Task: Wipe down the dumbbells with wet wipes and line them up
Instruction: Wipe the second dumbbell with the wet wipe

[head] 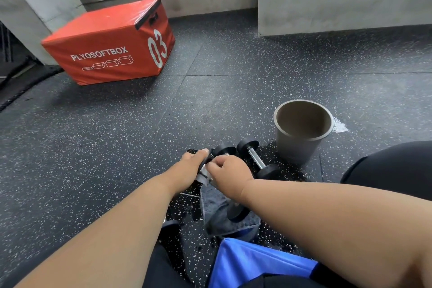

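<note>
Dumbbells [253, 159] wait while my left hand [195, 162] and right hand [228, 170] pinch the wet wipe [203, 174] to wipe one.

The orange plyo box [109, 42] carries white lettering on its long side reading "PLYOSOFTBOX", with a row of four small box outlines, growing in size, printed just beneath it. On its end face a large white "03" runs vertically. No other text is readable.
</note>
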`<state>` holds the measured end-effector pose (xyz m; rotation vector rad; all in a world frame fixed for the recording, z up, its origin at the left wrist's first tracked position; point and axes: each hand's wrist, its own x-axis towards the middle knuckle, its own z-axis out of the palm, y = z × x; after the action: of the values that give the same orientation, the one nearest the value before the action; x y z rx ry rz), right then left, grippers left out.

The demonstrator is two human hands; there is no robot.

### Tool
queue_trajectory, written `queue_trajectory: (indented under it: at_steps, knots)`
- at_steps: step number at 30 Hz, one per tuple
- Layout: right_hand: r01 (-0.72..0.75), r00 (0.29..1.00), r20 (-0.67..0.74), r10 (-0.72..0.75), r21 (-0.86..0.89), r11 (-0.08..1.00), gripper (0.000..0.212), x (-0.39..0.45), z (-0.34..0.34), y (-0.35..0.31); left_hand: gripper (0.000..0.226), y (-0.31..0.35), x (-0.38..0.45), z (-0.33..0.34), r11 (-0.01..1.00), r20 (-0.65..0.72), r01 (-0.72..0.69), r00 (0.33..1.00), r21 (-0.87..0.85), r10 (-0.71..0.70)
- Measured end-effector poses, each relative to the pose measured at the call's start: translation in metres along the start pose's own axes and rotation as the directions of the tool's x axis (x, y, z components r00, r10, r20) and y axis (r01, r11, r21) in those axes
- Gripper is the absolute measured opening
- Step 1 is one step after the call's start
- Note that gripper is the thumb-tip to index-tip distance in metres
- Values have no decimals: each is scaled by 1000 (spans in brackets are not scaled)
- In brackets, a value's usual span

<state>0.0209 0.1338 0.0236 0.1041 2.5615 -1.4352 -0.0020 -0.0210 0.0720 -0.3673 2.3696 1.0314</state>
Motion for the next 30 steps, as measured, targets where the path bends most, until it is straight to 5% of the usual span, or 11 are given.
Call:
queue_trajectory:
  at_steps: [4,6,9,17,30]
  knots:
    - [-93,993,97,69,266,960,9,16,-5,8,95,3,-4,0,1000,6,-10,1000,9,10]
    - [-127,980,187,67,333,934,27,19,-8,13,98,4,-6,1,999,8,-27,1000,18,27]
    - [-112,971,234,49,266,957,40,24,-8,16,88,6,-6,4,999,6,-41,999,14,41]
    - [81,965,253,-70,-34,996,33,23,1,3,75,5,-1,12,995,-6,-97,995,33,97]
    - [2,864,499,65,-132,991,28,29,-25,14,49,2,0,8,993,-16,-99,995,58,100]
